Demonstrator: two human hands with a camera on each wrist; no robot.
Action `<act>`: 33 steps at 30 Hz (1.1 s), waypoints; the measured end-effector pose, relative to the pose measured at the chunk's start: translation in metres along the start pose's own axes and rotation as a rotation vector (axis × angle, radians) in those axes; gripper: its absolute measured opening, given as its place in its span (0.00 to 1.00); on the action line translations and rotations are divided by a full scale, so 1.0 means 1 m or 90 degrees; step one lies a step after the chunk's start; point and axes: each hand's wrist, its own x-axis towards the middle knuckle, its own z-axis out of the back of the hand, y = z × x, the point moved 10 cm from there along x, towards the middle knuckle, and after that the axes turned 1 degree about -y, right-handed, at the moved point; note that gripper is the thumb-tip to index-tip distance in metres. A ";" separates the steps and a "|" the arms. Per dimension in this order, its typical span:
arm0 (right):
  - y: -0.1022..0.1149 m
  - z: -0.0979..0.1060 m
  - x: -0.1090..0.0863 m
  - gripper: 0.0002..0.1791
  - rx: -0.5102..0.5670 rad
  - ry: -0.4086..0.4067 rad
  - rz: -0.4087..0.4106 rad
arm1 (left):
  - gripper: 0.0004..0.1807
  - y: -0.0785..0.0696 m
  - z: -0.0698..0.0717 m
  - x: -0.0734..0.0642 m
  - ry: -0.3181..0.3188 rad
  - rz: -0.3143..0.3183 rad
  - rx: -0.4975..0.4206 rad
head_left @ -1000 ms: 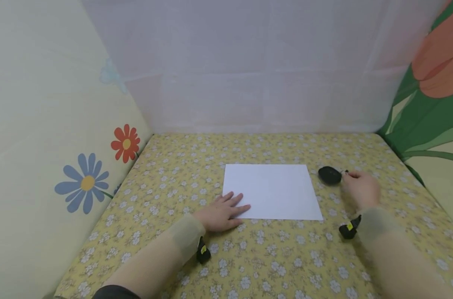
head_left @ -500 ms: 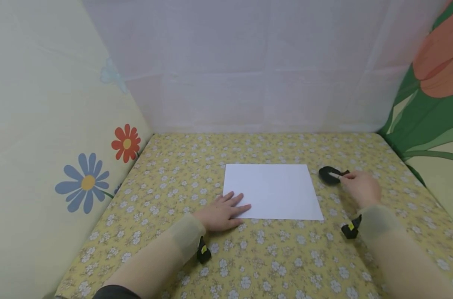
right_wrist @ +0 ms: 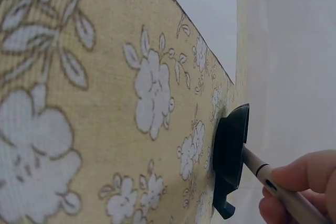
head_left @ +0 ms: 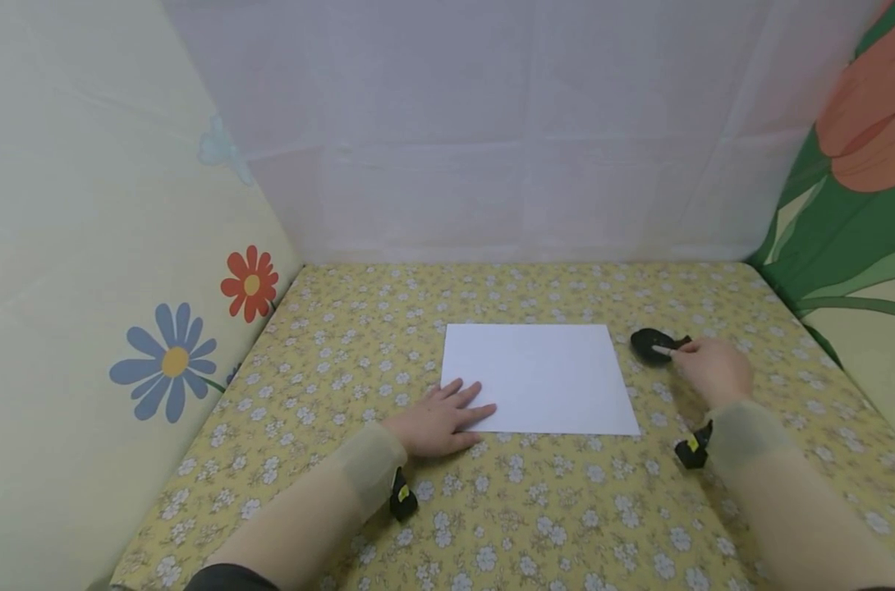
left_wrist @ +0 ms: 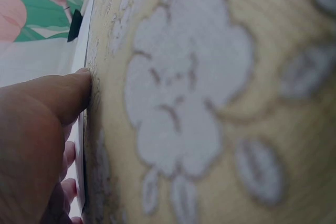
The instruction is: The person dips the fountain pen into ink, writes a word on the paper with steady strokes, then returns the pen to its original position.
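Observation:
In the head view my left hand (head_left: pixel 434 420) lies with spread fingers on the lower left corner of a white sheet of paper (head_left: pixel 543 377). Its thumb (left_wrist: pixel 63 95) rests at the paper's near edge in the left wrist view. My right hand (head_left: pixel 713 371) pinches a slim, pale, pen-like stick (right_wrist: pixel 286 195) with a dark ring. The stick's far end dips into a small black dish (right_wrist: pixel 229 145) with a short spout or handle, so its tip is hidden behind the rim in the right wrist view. In the head view the dish stands right of the paper.
A yellow floral cloth (head_left: pixel 507 509) covers the table. A pale curtain (head_left: pixel 521 148) hangs behind its far edge. Flower-printed panels stand on both sides, with a blue flower (head_left: pixel 172 361) on the left one.
The pen-like stick in my right hand has swung from the dish's right edge to over the dish, then its tip has moved slightly toward the near side. My left hand and the paper stay put.

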 end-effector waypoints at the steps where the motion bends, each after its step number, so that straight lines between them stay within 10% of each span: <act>1: 0.000 0.000 0.000 0.23 -0.001 0.003 -0.003 | 0.31 0.000 0.000 0.000 0.000 0.000 0.000; 33: 0.003 0.006 0.003 0.23 -0.001 -0.018 0.008 | 0.31 0.000 0.000 -0.001 -0.001 0.004 -0.004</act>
